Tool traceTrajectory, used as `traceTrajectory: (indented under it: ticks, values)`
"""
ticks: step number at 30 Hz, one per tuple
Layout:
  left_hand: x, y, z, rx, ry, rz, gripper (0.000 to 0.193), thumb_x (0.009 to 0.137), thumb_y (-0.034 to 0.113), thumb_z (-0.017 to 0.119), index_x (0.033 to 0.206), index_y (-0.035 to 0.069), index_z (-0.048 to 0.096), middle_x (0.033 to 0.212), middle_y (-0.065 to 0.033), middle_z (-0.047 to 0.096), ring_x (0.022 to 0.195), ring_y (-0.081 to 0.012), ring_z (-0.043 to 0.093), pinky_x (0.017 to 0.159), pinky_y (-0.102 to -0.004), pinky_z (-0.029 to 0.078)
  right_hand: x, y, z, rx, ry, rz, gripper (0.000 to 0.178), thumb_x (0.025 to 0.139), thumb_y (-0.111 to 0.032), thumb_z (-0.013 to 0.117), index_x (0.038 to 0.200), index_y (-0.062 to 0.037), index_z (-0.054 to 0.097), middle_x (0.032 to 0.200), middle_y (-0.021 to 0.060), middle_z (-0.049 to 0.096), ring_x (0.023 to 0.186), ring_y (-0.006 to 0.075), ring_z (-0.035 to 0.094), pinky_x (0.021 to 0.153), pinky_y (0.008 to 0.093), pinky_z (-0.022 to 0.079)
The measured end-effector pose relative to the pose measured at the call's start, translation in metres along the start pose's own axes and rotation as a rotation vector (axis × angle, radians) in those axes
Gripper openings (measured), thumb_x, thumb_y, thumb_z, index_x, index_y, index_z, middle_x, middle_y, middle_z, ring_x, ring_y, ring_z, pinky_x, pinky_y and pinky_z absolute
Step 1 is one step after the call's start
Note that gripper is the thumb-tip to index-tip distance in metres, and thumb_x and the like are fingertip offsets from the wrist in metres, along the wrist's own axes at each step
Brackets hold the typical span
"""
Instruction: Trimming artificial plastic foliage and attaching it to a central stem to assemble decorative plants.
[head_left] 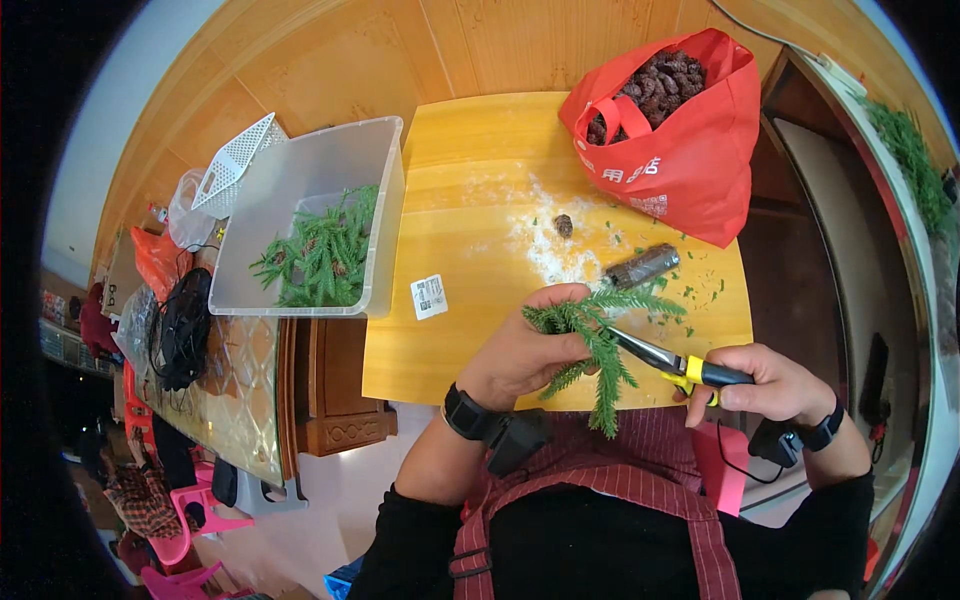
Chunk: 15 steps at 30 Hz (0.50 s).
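Near the table's front edge, my left hand (540, 345) grips a green artificial-looking pine sprig (605, 385) whose tips hang down and stretch to the right. My right hand (770, 382) is closed round pliers (715, 371) with black and yellow handles. Their metal jaws reach into the sprig beside my left fingertips; whether they bite on the stem is hidden by needles. Just beyond the sprig lies a dark, shiny cylinder (643, 265). A small brown pine cone (564, 226) rests farther back on white powder.
A translucent bin (384, 250) with green sprigs and cones stands left. A red bag (680, 190) full of pine cones stands back right. A white label (429, 297) lies on the yellow table (450, 180), with needle scraps at right. Another table (240, 400) holds bags; a person (150, 500) sits beyond.
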<state>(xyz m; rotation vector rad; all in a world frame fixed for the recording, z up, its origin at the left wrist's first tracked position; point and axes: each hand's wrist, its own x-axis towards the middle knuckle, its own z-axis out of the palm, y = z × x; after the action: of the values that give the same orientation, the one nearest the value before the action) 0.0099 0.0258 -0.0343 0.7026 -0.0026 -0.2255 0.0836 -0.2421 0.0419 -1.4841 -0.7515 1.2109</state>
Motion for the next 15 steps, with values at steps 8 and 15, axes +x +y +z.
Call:
traceTrajectory:
  ticks: [8,15]
  values:
    - [0.0020,-0.0006,0.0020,0.051,-0.056,-0.011,0.059,0.070,-0.001,0.065,0.123,0.006,0.038,0.092,-0.0175,0.055,0.080,-0.0292,0.060,0.068,-0.0387,0.051,0.0018,-0.0013,-0.0005,0.030,-0.023,0.006,0.033,0.087,-0.029,0.055,0.099,0.0018,0.054,0.090,0.0099,0.065,0.086,0.0144,0.059,0.078,0.0264,0.044]
    - [0.0000,0.0008,0.0081,0.046,0.032,-0.021,0.058,0.071,-0.002,0.064,0.122,0.008,0.039,0.092,-0.0177,0.055,0.079,-0.0295,0.060,0.067,-0.0384,0.051,-0.0005,-0.0008,-0.0056,-0.074,0.001,0.036,0.026,0.087,-0.025,0.056,0.094,-0.0004,0.056,0.087,0.0068,0.065,0.083,0.0149,0.060,0.078,0.0266,0.045]
